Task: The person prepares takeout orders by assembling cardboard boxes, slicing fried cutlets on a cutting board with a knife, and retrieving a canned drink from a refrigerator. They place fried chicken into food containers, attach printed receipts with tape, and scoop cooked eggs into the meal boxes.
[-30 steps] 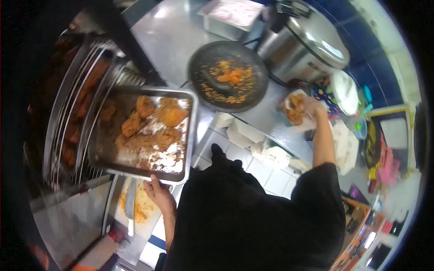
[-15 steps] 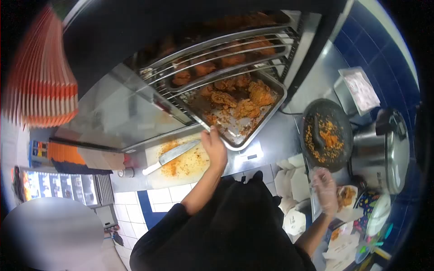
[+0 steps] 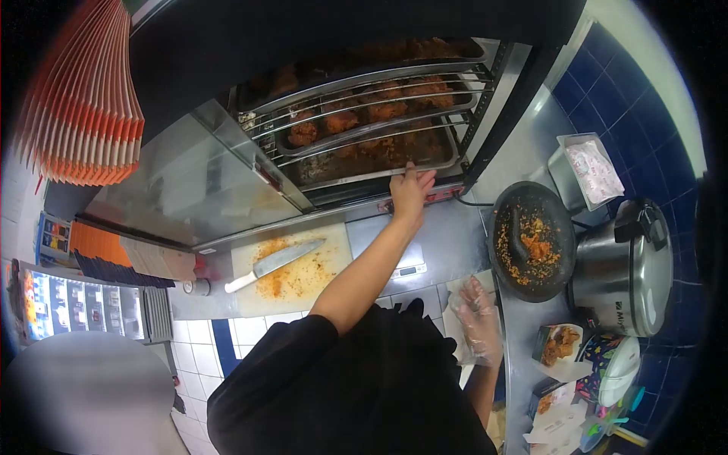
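My left hand (image 3: 410, 199) is bare, fingers spread against the front rim of the lowest metal tray (image 3: 356, 178), which sits inside the warming cabinet with fried pieces on it. Above it, racks hold more trays of fried chicken (image 3: 387, 106). My right hand (image 3: 479, 322) wears a clear plastic glove, its fingers apart and holding nothing I can see, over white folded cartons (image 3: 456, 318). Right of it stand two boxes with fried chicken (image 3: 561, 345) on the counter.
A knife (image 3: 277, 264) lies on a crumb-covered cutting board (image 3: 334, 265). A small scale (image 3: 408, 271), a dark stone bowl (image 3: 531, 277) with crumbs, a metal cooker (image 3: 607, 280) and a metal container (image 3: 565, 178) stand on the counter. Stacked red-and-white cartons (image 3: 83, 106) hang upper left.
The tray has gone back into the cabinet, and my left hand has moved up with it. My right hand has left the food boxes and moved left over the cartons.
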